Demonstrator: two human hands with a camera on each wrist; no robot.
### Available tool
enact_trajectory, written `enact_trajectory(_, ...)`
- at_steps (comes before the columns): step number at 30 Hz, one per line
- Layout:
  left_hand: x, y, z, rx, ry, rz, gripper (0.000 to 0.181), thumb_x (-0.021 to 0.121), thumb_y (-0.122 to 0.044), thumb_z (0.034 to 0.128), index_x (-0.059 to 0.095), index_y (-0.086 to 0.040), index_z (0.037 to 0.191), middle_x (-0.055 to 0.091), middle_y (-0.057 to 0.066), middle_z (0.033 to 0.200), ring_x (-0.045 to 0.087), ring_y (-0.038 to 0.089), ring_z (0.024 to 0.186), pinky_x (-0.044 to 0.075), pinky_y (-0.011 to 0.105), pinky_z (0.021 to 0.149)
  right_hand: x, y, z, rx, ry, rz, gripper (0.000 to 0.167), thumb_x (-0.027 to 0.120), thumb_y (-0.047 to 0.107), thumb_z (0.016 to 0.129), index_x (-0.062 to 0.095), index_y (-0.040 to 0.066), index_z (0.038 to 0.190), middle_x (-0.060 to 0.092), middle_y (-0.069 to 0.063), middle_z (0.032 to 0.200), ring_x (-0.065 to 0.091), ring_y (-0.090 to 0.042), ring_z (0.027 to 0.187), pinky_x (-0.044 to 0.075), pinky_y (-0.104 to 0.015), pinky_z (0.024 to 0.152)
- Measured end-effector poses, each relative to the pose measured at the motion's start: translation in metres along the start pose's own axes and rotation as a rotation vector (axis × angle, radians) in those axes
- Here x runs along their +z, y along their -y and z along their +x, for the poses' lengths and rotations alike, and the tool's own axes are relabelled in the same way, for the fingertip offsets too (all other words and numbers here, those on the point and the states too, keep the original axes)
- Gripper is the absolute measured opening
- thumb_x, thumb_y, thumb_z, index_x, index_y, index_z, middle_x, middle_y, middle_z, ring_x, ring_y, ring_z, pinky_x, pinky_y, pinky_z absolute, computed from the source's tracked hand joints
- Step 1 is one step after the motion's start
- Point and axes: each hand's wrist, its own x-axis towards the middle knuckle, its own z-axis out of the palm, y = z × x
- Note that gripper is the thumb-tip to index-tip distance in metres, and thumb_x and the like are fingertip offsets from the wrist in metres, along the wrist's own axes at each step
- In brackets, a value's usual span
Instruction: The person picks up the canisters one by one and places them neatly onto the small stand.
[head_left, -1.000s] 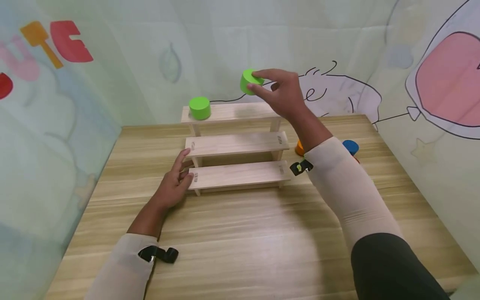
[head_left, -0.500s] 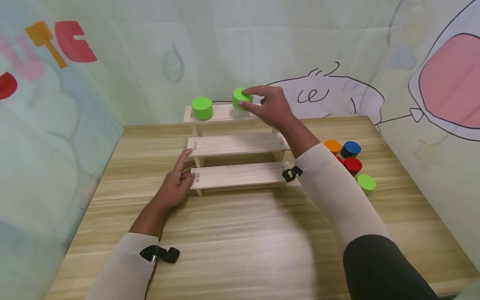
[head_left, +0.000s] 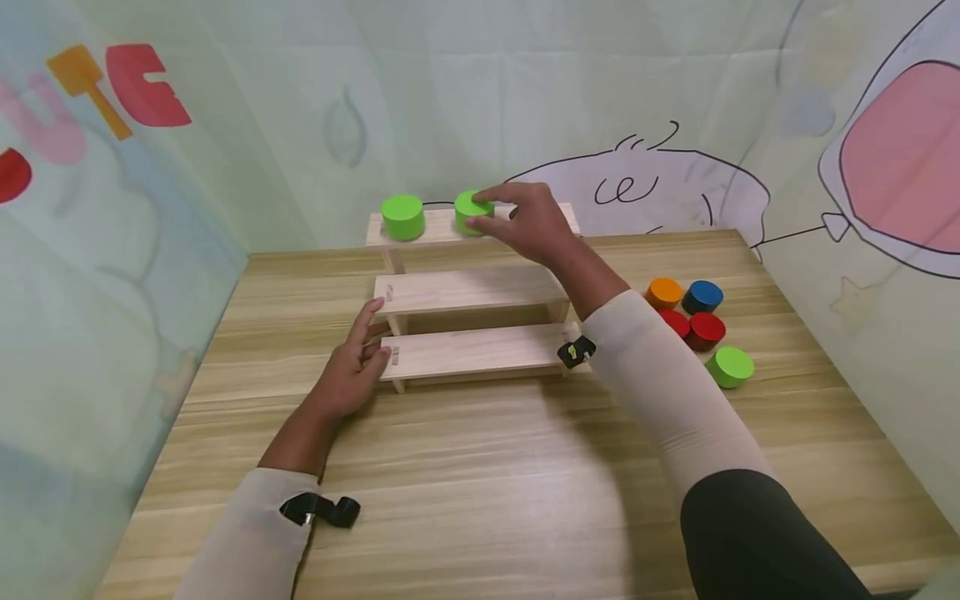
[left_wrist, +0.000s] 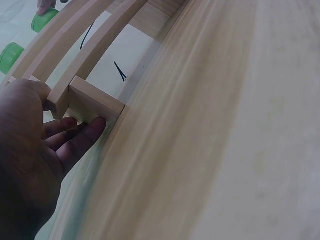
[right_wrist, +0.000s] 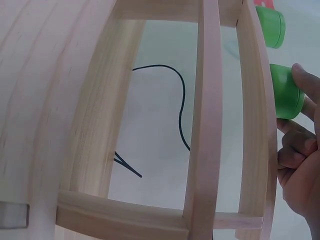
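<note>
Only in the head view, an orange cylinder [head_left: 663, 293]; right hand [head_left: 534, 221], green cylinder [head_left: 467, 215] in its pinch.

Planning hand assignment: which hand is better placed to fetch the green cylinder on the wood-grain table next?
Probably the right hand: that cylinder sits right of the three-tier pale-wood stand. First, that hand must release the green cylinder it pinches. The left hand holds the stand's left end, farther away.
</note>
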Motion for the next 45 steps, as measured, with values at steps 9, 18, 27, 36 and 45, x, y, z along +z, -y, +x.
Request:
enact_trajectory(9, 0.0, -0.003, -0.002, -0.014, 0.013, 0.001, 0.075, 0.044, -0.015, 0.1151, 0.006, -0.035, 0.177, 0.042, 0.035, 0.167, 0.055, 0.053, 0.147, 0.049, 0.069, 0.116, 0.001, 0.0, -0.002, 0.049, 0.031, -0.059, 0.068, 0.086, 0.036, 0.096, 0.063, 0.009, 0.154, 0.067, -0.01, 0.154, 0.063, -0.025, 0.144, 0.058, -0.044, 0.109)
enact_trajectory(18, 0.0, -0.001, -0.001, 0.007, 0.005, 0.011, 0.075, 0.044, -0.013, 0.1146, 0.008, -0.032, 0.177, 0.045, 0.035, 0.165, 0.058, 0.053, 0.145, 0.049, 0.068, 0.115, -0.003, 0.004, -0.007, 0.095, 0.042, -0.103, 0.089, 0.089, 0.04, 0.093, 0.048, 0.01, 0.166, 0.065, -0.006, 0.158, 0.057, -0.027, 0.152, 0.047, -0.046, 0.125)
enact_trajectory(27, 0.001, 0.0, 0.0, 0.014, 0.003, 0.001, 0.075, 0.046, -0.013, 0.1144, 0.008, -0.033, 0.177, 0.046, 0.034, 0.165, 0.058, 0.052, 0.145, 0.049, 0.067, 0.115, -0.009, 0.007, -0.025, 0.039, -0.006, -0.101, 0.092, 0.091, 0.034, 0.092, 0.043, 0.015, 0.168, 0.067, -0.006, 0.155, 0.066, -0.029, 0.081, 0.058, -0.043, 0.091)
enact_trajectory(36, 0.0, 0.002, 0.0, 0.005, 0.004, -0.006, 0.076, 0.046, -0.012, 0.1139, 0.009, -0.032, 0.176, 0.046, 0.034, 0.165, 0.056, 0.053, 0.146, 0.048, 0.067, 0.116, -0.021, 0.012, -0.042, 0.088, -0.035, -0.146, 0.087, 0.088, 0.033, 0.094, 0.044, 0.017, 0.167, 0.06, -0.009, 0.163, 0.069, -0.036, 0.132, 0.052, -0.049, 0.117)
enact_trajectory(45, 0.001, 0.001, 0.001, 0.003, 0.001, -0.005, 0.075, 0.046, -0.012, 0.1141, 0.009, -0.034, 0.176, 0.047, 0.033, 0.165, 0.056, 0.052, 0.147, 0.049, 0.067, 0.115, -0.035, 0.016, -0.074, 0.077, -0.053, -0.164, 0.086, 0.09, 0.029, 0.093, 0.047, 0.016, 0.166, 0.057, -0.009, 0.166, 0.079, -0.04, 0.104, 0.058, -0.05, 0.112)
